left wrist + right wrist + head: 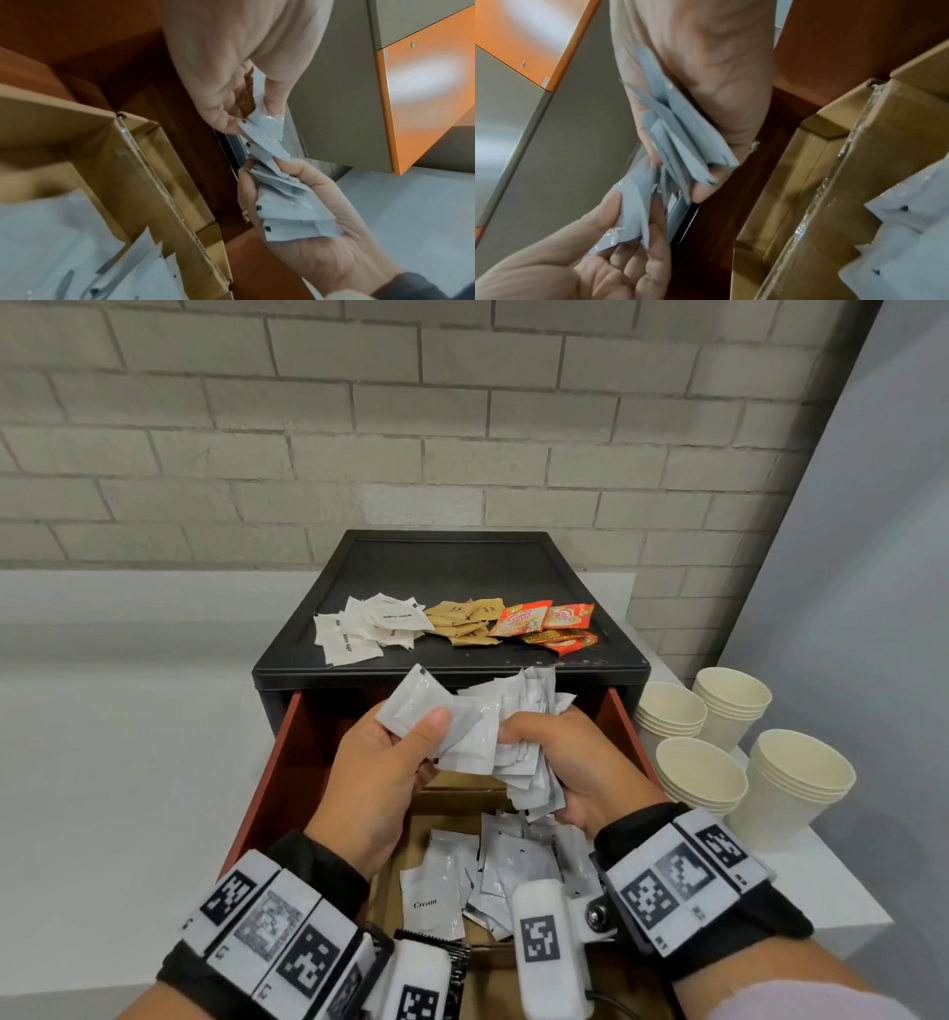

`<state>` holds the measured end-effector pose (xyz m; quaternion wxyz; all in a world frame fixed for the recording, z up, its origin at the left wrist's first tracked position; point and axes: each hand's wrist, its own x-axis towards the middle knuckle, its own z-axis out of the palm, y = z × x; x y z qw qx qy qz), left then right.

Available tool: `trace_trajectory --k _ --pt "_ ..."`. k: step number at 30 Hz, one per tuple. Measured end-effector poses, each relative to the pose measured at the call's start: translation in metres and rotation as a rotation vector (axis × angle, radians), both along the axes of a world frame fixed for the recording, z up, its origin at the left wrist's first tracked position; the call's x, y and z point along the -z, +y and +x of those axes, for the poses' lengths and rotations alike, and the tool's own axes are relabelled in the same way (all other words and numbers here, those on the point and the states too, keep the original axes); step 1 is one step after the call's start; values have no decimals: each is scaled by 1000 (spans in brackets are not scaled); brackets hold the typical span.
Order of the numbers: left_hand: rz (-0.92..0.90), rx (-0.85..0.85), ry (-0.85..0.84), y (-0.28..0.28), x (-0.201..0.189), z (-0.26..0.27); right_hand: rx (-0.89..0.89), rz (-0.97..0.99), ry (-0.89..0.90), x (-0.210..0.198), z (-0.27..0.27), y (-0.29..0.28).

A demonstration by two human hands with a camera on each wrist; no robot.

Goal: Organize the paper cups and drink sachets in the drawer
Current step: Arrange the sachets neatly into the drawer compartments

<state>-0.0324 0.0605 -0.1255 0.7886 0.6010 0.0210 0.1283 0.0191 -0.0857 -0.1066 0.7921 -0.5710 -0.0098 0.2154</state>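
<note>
Over the open red drawer (285,762) both hands hold white cream sachets. My left hand (421,737) pinches a couple of the sachets (418,706) between thumb and fingers, and the left wrist view shows that pinch (259,119) too. My right hand (539,737) grips a fanned bunch of sachets (529,762), which also appears in the right wrist view (680,142). The two bundles touch between the hands. More cream sachets (493,875) lie loose in a cardboard box (390,880) inside the drawer. Stacks of paper cups (719,752) stand to the right.
On top of the black cabinet (462,567) lie three piles: white sugar sachets (364,629), brown sachets (464,621) and orange coffee sachets (544,624). A white counter (128,762) runs along a brick wall. The cup stacks stand close to the drawer's right wall.
</note>
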Motion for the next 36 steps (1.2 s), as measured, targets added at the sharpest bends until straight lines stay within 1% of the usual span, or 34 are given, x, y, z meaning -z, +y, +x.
trace_trajectory --k 3,6,10,15,18,23,26,28,33,36 --pt "93 -40 15 -1 1 -1 -32 -1 9 0 0 0" --pt "113 -61 21 -1 -1 -3 -73 -12 1 -3 -2 0" --pt "104 -39 31 -1 -4 -5 -113 -4 -22 -5 -5 0" --pt "60 8 62 -1 -7 -5 -204 114 -42 -9 -13 1" --pt "21 32 84 -3 -8 -5 -177 76 -76 -7 -13 2" --pt "-234 16 208 -6 -13 0 -148 74 -56 -6 -10 1" --pt "-329 35 229 -5 -16 0 -150 72 -42 -6 -10 0" --pt "-369 43 231 -4 -15 -1 -113 60 -35 -5 -9 0" --pt "-340 -43 230 2 -14 1 16 77 0 -5 -5 0" --pt "-223 -96 183 5 -12 1 70 67 31 -5 -3 -1"
